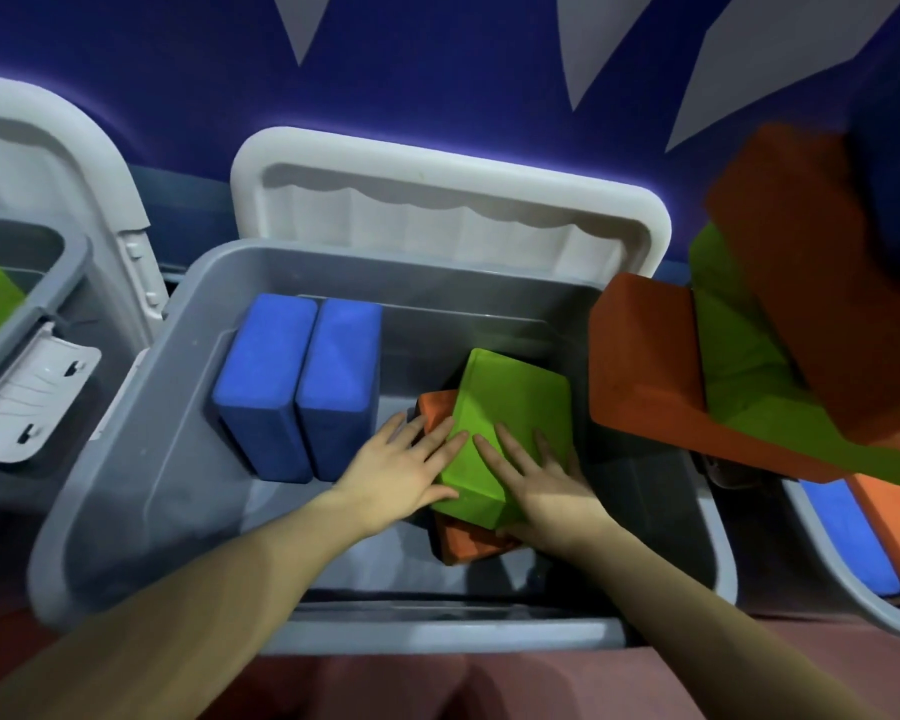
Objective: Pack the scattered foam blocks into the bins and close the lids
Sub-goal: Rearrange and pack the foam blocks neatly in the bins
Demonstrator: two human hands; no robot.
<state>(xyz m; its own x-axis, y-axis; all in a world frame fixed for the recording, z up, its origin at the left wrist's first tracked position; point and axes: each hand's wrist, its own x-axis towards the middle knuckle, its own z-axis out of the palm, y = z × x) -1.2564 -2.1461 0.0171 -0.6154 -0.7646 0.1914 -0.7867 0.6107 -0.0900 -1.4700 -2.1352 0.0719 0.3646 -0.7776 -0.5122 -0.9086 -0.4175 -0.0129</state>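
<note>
Pressing flat, both hands' (404, 472) (539, 483) spread fingers touch a matte rectangular green foam block (510, 407) inside the bin (141, 459).

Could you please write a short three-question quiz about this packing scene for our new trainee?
1. True or false: the middle bin's lid is shut.
2. How many blue foam blocks stand in the middle bin?
3. What lies under the green foam block that the left hand and right hand rest on? A) an orange foam block B) a blue block C) a lid

Key: 1 false; 2 two; 3 A.
</note>
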